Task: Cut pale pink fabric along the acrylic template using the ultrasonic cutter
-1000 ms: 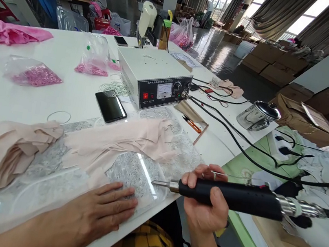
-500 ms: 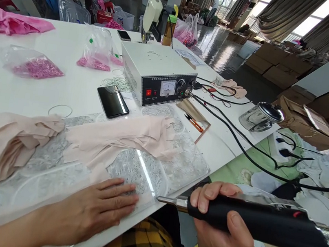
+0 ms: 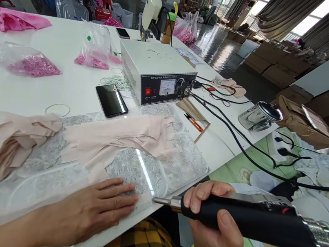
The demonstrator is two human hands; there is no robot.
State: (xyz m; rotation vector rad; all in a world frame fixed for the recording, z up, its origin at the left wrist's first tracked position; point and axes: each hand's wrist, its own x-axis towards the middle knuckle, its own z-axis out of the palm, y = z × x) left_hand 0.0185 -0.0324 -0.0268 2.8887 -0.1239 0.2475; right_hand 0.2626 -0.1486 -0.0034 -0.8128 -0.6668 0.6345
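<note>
My left hand [image 3: 103, 203] lies flat, fingers stretched out, on pale pink fabric over a clear patterned mat [image 3: 190, 160] near the table's front edge. In my right hand [image 3: 215, 218] is a black handheld ultrasonic welder [image 3: 254, 223], gripped round its barrel. Its slim metal tip [image 3: 162, 201] points left, at the mat's edge, a short way right of my left fingertips. Whether the tip touches the fabric, I cannot tell. Beyond my left hand lie overlapping pale pink fabric pieces [image 3: 126, 132]. A folded stack of similar fabric [image 3: 3, 143] rests at the left.
A white welder control box [image 3: 157, 64] stands behind the mat, its black cables [image 3: 231, 131] running right. Nearby are a phone [image 3: 111, 101], orange-handled thread snips [image 3: 194, 122] and a lidded steel mug [image 3: 260, 116]. Bags of pink pieces [image 3: 31, 64] lie at back left.
My right hand has shifted slightly left with the welder, bringing its tip a little nearer my left hand. My left hand stays flat in place. The view has moved slightly.
</note>
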